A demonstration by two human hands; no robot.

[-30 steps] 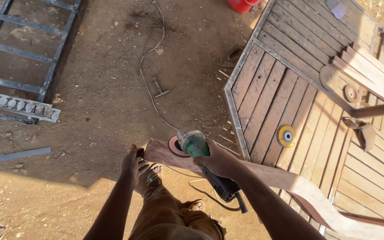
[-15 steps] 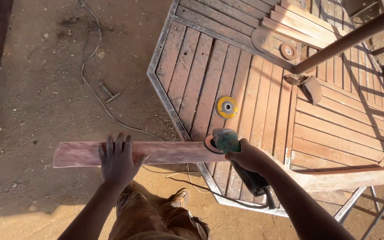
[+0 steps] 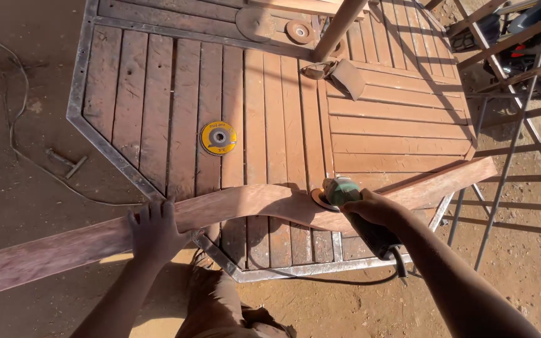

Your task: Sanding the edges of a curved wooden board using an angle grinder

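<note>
Ground: bare reddish dirt (image 3: 26, 81), sunlit, with a thin cable (image 3: 17, 134) trailing across it at left.
Work surface: octagonal slatted wooden tabletop (image 3: 270, 112) in a grey metal frame (image 3: 79, 75), lying flat and filling the middle and far part of the view.
Left hand (image 3: 154, 228): pressed flat on top of the plank, fingers spread and apart, palm down; it bears on the wood rather than wrapping it.
Right hand (image 3: 374, 209): fingers closed tight around the body of the angle grinder, thumb side toward the head of the tool.
Angle grinder (image 3: 355, 209): green head, dark body running near and right under the hand, cord leaving its rear end; its orange sanding disc (image 3: 322, 200) meets the plank's upper face.
Curved plank (image 3: 245, 209): long reddish board with a wavy edge, running from near left to mid right, lying across the near edge of the tabletop; surface dusty, matt, paler where sunlit at left.
Spare disc (image 3: 218, 138): yellow round disc lying flat on the slats, well apart from both hands.
Far side: slanted metal tube (image 3: 336, 28) and round discs on the slats.
Right edge: thin metal bar frames (image 3: 508, 156) standing on the dirt.
</note>
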